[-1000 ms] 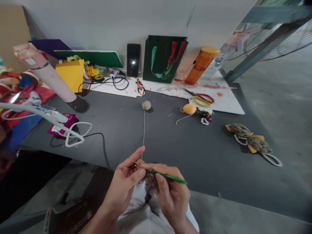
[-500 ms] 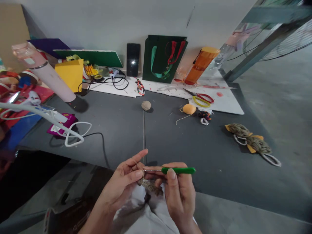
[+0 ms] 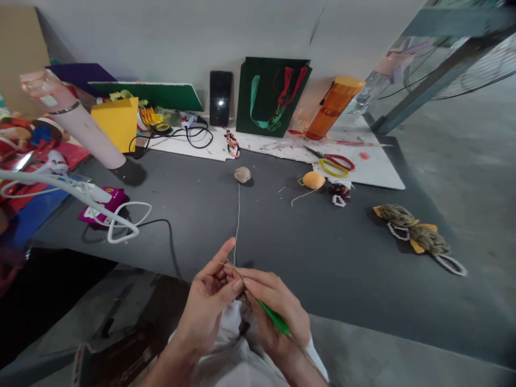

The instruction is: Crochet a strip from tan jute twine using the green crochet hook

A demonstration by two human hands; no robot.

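My left hand [image 3: 215,293] pinches a small grey-brown crochet piece [image 3: 244,305] between thumb and fingers, its index finger raised with yarn over it. Most of the piece is hidden behind my hands. My right hand [image 3: 278,303] is closed round a crochet hook with a green handle [image 3: 274,318]; its metal tip is tucked among the fingers, close to the left thumb. A thin beige yarn strand [image 3: 238,215] runs from my left hand up to a small beige yarn ball [image 3: 242,174] on the dark table.
Right of the yarn ball lie an orange yarn ball [image 3: 313,180] and scissors [image 3: 332,162]. A finished-looking braided grey-brown piece [image 3: 415,231] rests at the right. A pink bottle [image 3: 80,121], a white looped cable [image 3: 121,228] and a purple box [image 3: 107,207] are left. A phone [image 3: 220,99] leans behind.
My right hand has moved left against my left hand and turned, so the hook handle now slants down to the right. The yarn strand has gone from taut to slightly slack.
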